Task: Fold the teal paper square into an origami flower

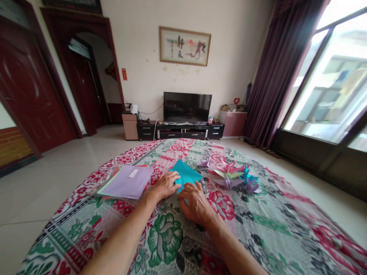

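A square sheet of bright blue paper (185, 171) lies on the patterned tablecloth in front of me, one corner pointing away. My left hand (166, 185) is at its left edge, with curled fingers and thumb on the paper. From the near side, my right hand (194, 201) holds the lower edge, its fingers bent and its thumb close to my left fingertips. Both hands partly cover the near corner, so I cannot tell how it is folded there.
Left of my hands lies a stack of coloured paper (126, 185), lilac on top, with a small white label (133, 173). Several folded paper figures (229, 173) in pink, green, purple and blue sit to the right. A small lilac one (204, 163) stands apart behind the sheet.
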### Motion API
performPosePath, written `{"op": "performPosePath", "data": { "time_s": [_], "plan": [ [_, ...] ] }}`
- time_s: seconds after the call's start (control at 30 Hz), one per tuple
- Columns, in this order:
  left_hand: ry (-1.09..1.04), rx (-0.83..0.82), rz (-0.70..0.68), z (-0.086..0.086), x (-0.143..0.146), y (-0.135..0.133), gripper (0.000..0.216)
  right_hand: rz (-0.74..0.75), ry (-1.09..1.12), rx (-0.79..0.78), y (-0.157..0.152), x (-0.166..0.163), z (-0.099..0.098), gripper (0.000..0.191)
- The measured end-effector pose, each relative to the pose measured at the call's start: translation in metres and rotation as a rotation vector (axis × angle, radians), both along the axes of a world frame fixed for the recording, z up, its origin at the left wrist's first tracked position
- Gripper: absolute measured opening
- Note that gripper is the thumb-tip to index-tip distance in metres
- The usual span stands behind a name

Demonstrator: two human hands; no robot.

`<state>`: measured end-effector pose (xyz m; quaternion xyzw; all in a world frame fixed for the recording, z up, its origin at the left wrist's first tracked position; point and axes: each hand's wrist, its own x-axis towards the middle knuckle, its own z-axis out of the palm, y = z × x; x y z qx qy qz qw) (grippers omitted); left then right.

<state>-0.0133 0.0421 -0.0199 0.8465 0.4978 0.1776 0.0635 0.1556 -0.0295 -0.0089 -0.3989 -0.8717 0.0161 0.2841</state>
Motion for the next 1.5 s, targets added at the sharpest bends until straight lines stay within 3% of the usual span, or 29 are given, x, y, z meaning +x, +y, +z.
{"op": "performPosePath", "data": {
  "time_s": [0.2,0.43,0.9,1.2,1.5],
  "plan": [
    [0.013,0.029,-0.056,0.01,-0.004,0.003,0.036,0.028,0.02,0.031,0.015,-0.007,-0.005,0.02],
    [0.036,0.062,-0.038,-0.007,-0.008,0.011,0.033,0.056,0.171,-0.036,0.024,-0.003,-0.014,0.024],
    [-0.042,0.087,-0.077,-0.01,-0.01,0.025,0.025,0.093,0.048,-0.087,0.027,-0.002,-0.014,0.03],
    [-0.086,0.077,0.053,-0.012,-0.012,0.042,0.026,0.085,0.072,-0.081,0.027,-0.003,-0.015,0.029],
    [-0.047,0.092,0.094,-0.005,-0.022,0.047,0.024,0.073,0.068,-0.1,0.025,-0.004,-0.012,0.029]
  ]
}}
